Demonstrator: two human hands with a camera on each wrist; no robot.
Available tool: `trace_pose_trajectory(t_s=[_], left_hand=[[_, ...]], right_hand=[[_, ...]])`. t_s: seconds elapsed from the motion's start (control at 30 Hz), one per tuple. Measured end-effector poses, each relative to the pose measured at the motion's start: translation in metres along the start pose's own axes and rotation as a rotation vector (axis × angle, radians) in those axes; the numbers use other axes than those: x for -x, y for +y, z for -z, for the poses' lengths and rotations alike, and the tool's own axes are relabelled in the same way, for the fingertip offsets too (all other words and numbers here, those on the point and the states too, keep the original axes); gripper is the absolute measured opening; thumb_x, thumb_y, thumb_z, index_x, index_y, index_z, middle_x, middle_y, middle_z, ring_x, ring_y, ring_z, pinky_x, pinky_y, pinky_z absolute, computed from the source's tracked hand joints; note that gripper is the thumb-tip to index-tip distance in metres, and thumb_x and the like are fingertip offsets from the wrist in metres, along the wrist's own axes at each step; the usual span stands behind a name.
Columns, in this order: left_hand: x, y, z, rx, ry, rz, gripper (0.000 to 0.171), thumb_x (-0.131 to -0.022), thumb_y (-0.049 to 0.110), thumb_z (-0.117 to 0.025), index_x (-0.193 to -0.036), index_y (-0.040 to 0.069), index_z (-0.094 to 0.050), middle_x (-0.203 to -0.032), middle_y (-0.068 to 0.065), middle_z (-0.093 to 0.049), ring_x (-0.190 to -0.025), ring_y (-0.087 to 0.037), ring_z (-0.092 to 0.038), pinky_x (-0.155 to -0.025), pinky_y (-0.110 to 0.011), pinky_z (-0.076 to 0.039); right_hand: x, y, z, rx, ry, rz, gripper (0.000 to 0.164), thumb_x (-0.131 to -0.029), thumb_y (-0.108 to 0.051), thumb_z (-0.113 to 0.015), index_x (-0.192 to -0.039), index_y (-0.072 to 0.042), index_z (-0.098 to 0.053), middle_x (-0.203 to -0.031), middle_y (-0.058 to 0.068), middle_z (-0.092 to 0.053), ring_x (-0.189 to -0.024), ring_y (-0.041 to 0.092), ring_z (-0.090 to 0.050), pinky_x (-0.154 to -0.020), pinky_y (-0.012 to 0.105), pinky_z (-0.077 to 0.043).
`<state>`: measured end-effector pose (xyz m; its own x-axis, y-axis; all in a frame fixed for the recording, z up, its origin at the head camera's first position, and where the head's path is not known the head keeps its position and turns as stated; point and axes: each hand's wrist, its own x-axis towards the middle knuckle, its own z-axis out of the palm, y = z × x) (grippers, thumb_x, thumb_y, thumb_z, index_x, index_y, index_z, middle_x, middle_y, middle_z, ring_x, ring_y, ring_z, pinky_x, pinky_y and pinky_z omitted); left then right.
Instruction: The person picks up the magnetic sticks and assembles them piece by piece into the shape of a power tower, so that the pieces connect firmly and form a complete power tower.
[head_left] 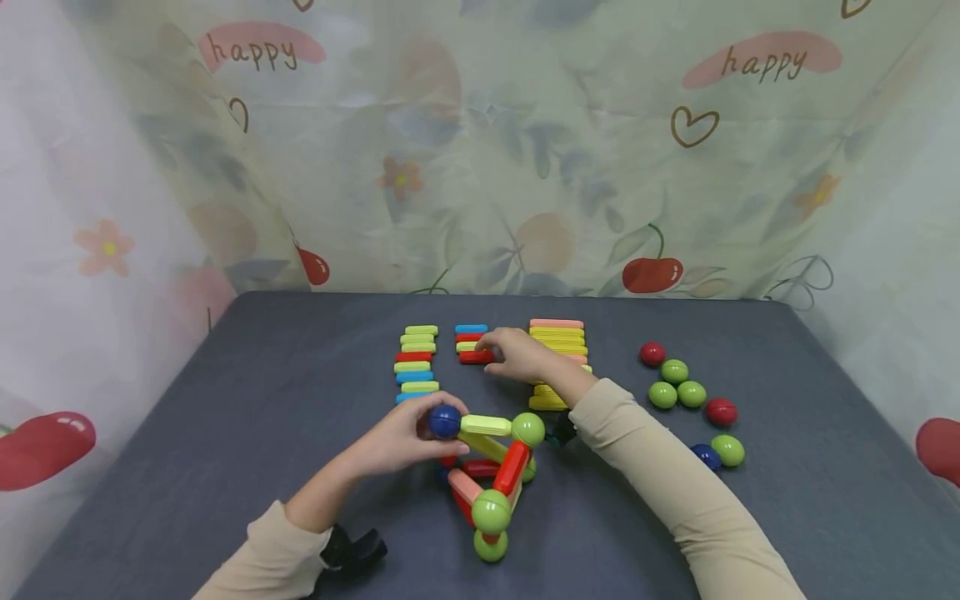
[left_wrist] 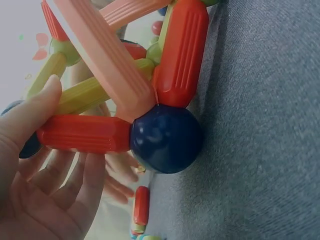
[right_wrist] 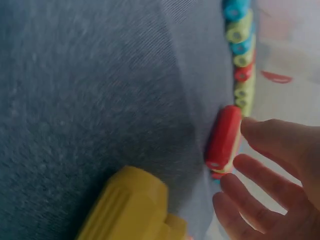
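A toy frame of ball connectors and rods stands at the near middle of the table, with a green ball (head_left: 491, 512) at its near corner. My left hand (head_left: 401, 437) grips its left side, at a dark blue ball (head_left: 445, 422). In the left wrist view, the thumb (left_wrist: 47, 100) lies at one end of an upright red rod (left_wrist: 85, 133), above which a lower blue ball (left_wrist: 167, 138) shows. My right hand (head_left: 517, 354) reaches to a short stack of rods; its thumb and spread fingers are around the end of the nearest red rod (right_wrist: 223, 137), not closed on it.
Left of the short stack lies a column of green, red and blue rods (head_left: 413, 367). Yellow and pink rods (head_left: 557, 333) lie partly under the right forearm. Loose green, red and blue balls (head_left: 692, 394) are on the right. A patterned cloth (head_left: 480, 167) hangs behind the table.
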<state>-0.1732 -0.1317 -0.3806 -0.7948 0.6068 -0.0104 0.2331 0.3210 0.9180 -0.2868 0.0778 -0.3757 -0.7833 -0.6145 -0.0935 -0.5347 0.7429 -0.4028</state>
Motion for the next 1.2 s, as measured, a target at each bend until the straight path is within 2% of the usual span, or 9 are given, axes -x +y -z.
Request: trace_pose_trajectory(t_s=[0.13,0.33,0.43,0.57,0.7,0.9,1.03,1.2], left_hand=[[0.002,-0.001,0.002,0.005,-0.021,-0.024,0.046,-0.083,0.021,-0.070,-0.122,0.009,-0.051,-0.115,-0.014,-0.054,-0.097,-0.016,-0.058,-0.080,-0.022,-0.053],[0.004,0.000,0.004,-0.020,-0.032,-0.031,0.041,-0.084,0.018,-0.070,-0.120,0.009,-0.053,-0.113,-0.014,-0.057,-0.098,-0.019,-0.057,-0.081,-0.023,-0.054],[0.004,0.000,0.003,-0.028,-0.013,-0.028,0.038,-0.083,0.017,-0.070,-0.118,0.008,-0.055,-0.111,-0.014,-0.058,-0.096,-0.019,-0.059,-0.080,-0.023,-0.054],[0.004,-0.001,0.000,-0.047,0.030,-0.032,0.036,-0.082,0.017,-0.071,-0.114,0.007,-0.056,-0.108,-0.015,-0.060,-0.091,-0.017,-0.061,-0.076,-0.022,-0.055],[0.004,-0.001,-0.004,-0.064,0.075,-0.036,0.034,-0.082,0.016,-0.072,-0.111,0.007,-0.057,-0.106,-0.015,-0.061,-0.088,-0.016,-0.061,-0.072,-0.020,-0.054],[0.007,0.003,-0.015,-0.081,0.164,-0.031,0.030,-0.082,0.017,-0.072,-0.106,0.007,-0.058,-0.102,-0.013,-0.062,-0.083,-0.014,-0.060,-0.068,-0.019,-0.054],[0.006,0.007,-0.025,-0.090,0.235,-0.003,0.029,-0.081,0.016,-0.073,-0.102,0.007,-0.056,-0.099,-0.012,-0.062,-0.081,-0.014,-0.060,-0.067,-0.019,-0.054],[0.003,0.011,-0.037,-0.143,0.306,0.022,0.027,-0.078,0.012,-0.074,-0.097,0.009,-0.054,-0.097,-0.009,-0.064,-0.081,-0.014,-0.060,-0.067,-0.020,-0.055]], right_hand=[[-0.006,0.001,-0.005,0.076,0.005,-0.040,0.034,-0.086,-0.015,-0.067,-0.117,-0.004,-0.061,-0.110,0.012,-0.062,-0.093,0.022,-0.055,-0.086,0.034,-0.050],[-0.006,0.000,-0.006,0.097,-0.006,-0.113,0.019,-0.084,-0.017,-0.070,-0.098,-0.007,-0.062,-0.093,0.008,-0.065,-0.081,0.020,-0.056,-0.076,0.031,-0.051],[-0.002,0.002,-0.003,0.073,-0.013,-0.100,0.015,-0.084,-0.014,-0.068,-0.096,-0.008,-0.062,-0.092,0.008,-0.065,-0.080,0.019,-0.057,-0.075,0.029,-0.051],[0.011,0.004,0.009,-0.039,0.030,-0.062,0.021,-0.084,-0.010,-0.066,-0.104,-0.004,-0.064,-0.097,0.011,-0.066,-0.083,0.019,-0.060,-0.077,0.029,-0.052],[0.031,0.001,0.029,-0.149,0.105,-0.058,0.028,-0.086,-0.011,-0.064,-0.112,-0.001,-0.064,-0.099,0.012,-0.066,-0.082,0.019,-0.060,-0.075,0.029,-0.052],[0.077,-0.017,0.052,-0.266,0.214,-0.005,0.027,-0.086,-0.014,-0.064,-0.111,-0.004,-0.064,-0.097,0.010,-0.064,-0.083,0.017,-0.059,-0.076,0.030,-0.054],[0.108,-0.036,0.055,-0.327,0.261,0.082,0.022,-0.084,-0.011,-0.064,-0.105,-0.003,-0.065,-0.090,0.008,-0.064,-0.079,0.014,-0.058,-0.073,0.029,-0.054],[0.136,-0.057,0.044,-0.323,0.234,0.144,0.017,-0.083,-0.012,-0.066,-0.099,-0.005,-0.067,-0.080,0.001,-0.064,-0.071,0.005,-0.054,-0.063,0.022,-0.050]])
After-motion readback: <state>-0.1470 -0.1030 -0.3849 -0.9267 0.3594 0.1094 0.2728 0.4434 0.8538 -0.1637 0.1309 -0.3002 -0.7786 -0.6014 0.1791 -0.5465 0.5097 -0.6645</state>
